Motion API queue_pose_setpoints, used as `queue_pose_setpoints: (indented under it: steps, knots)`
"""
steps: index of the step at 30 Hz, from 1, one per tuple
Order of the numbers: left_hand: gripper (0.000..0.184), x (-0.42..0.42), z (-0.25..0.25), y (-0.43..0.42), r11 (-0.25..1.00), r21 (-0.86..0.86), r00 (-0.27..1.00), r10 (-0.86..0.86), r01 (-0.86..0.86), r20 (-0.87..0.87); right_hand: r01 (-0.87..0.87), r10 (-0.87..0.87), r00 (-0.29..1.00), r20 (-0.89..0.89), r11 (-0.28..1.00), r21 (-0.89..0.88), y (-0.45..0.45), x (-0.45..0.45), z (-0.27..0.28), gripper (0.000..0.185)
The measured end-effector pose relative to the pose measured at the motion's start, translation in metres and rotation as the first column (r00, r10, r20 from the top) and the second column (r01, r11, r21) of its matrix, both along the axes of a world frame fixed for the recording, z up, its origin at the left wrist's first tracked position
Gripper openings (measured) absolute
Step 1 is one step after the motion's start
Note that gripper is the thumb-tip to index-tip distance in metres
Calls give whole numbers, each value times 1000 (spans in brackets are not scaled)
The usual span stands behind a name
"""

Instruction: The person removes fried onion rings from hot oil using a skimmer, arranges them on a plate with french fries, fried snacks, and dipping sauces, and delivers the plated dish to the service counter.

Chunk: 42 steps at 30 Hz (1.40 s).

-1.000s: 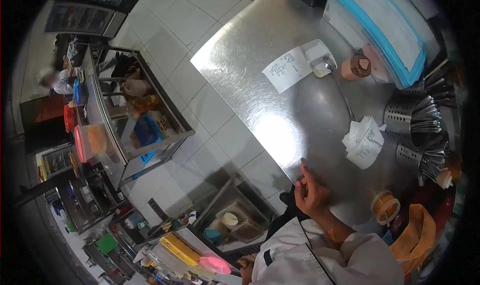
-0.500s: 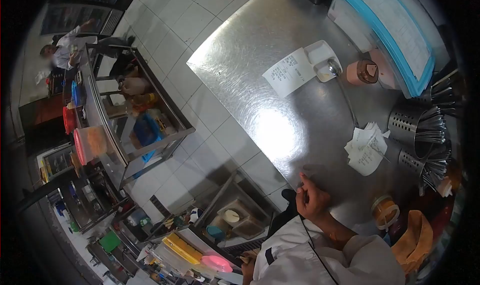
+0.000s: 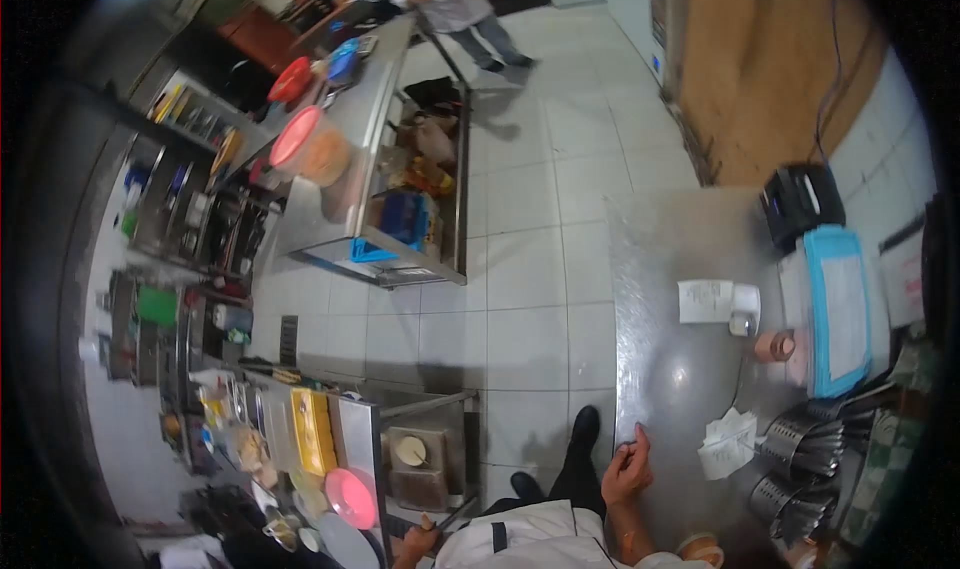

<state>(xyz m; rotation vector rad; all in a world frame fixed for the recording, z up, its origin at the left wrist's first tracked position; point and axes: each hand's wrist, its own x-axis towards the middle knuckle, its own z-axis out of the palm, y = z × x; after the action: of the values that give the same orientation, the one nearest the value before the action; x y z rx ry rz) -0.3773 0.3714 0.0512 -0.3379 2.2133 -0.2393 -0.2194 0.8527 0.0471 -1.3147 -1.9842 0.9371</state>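
Observation:
My right hand (image 3: 626, 469) rests at the near left edge of the steel table (image 3: 660, 369). Its index finger stretches forward, the other fingers are loosely bent, and it holds nothing I can see. Closest to it on the tabletop is a bunch of paper slips (image 3: 728, 443). Low in the picture, my left hand (image 3: 416, 541) is beside the left-hand counter, near a pink plate (image 3: 352, 498). Its thumb shows, but the rest of its fingers are hidden or too blurred to read. Further up the table a printed receipt (image 3: 705, 301) lies against a small white dish (image 3: 745, 309).
Perforated steel holders (image 3: 790, 439) with cutlery line the table's right side, near a blue-lidded box (image 3: 838, 309) and a black printer-like device (image 3: 803, 207). Across the tiled floor (image 3: 530, 339) stands a steel counter (image 3: 385, 119) with a pink-lidded tub (image 3: 310, 147). A person (image 3: 450, 4) stands beyond.
The view has swung round and now takes in more floor and the left counter. My right hand stays at the table edge, index finger extended. The far person now appears upright at the top.

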Motion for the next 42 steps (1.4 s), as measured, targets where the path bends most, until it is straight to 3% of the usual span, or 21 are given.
queue_pose_setpoints:
  steps: [2,4,5,8,10,13,15,18,19,20,21,22,23,24,27,30,32,35,37,39,42]
  knots:
    - [76,15,-10,-15,989,114,993,102,-94,-66,21,-22,999,45,1000,15,-4,-1,-10,39]
    - [76,26,-20,-27,976,103,979,198,-192,-48,-15,12,996,86,999,33,-7,0,-9,41]
    - [73,39,-25,-36,981,128,983,156,-143,-98,-13,10,994,106,1000,25,-9,-1,-7,43]
    - [72,70,-38,-65,947,198,955,276,-252,-107,-49,44,992,120,998,40,-10,-6,-2,41]
    - [59,88,-35,-82,885,334,919,379,-326,-107,-73,65,991,119,995,65,-7,-8,-16,39]
    - [54,123,-47,-112,787,383,834,547,-484,-71,-89,73,985,156,991,99,-6,-8,-23,39]
    - [53,146,-57,-127,620,530,716,697,-578,-35,-141,133,973,186,989,32,-5,-14,-16,37]
    - [57,186,-100,-158,663,421,706,704,-620,-69,-254,250,967,48,957,143,-1,-39,-25,26]
    - [62,193,-94,-162,692,570,803,589,-443,-91,-285,296,955,-35,942,177,-7,-56,-16,20]
    - [60,210,-89,-162,616,572,688,716,-541,-121,-347,372,923,-100,916,204,-9,-77,-7,17]
    - [53,228,-123,-185,707,536,818,573,-462,-52,-408,422,902,-86,901,147,-10,-94,7,17]
    - [47,247,-146,-194,437,559,534,845,-705,13,-473,479,875,-71,877,89,-8,-116,19,18]
    - [44,256,-142,-195,370,597,452,892,-712,-13,-510,519,854,-40,850,133,-2,-144,26,19]
    - [45,260,-132,-195,405,567,445,893,-717,-76,-537,545,838,-5,827,169,3,-162,28,20]
    - [46,274,-108,-196,351,557,349,930,-752,-116,-602,649,749,-129,749,276,-21,-217,75,18]
    - [47,273,-101,-202,272,551,302,952,-789,-38,-554,639,752,-164,747,367,-73,-246,147,35]
    - [48,282,-91,-198,207,629,249,968,-749,-22,-547,613,676,-409,789,279,-85,-264,166,58]
    - [48,304,-131,-203,253,602,244,965,-758,-98,-558,640,599,-481,765,323,-70,-291,165,66]
    - [47,297,-114,-192,173,592,191,981,-787,-33,-573,619,546,-564,768,288,-83,-287,178,71]
    - [47,275,-79,-174,297,514,303,950,-805,-75,-630,681,553,-480,719,295,-88,-279,185,72]
    - [47,256,-73,-164,357,473,368,927,-806,-74,-638,672,528,-519,717,281,-96,-268,181,59]
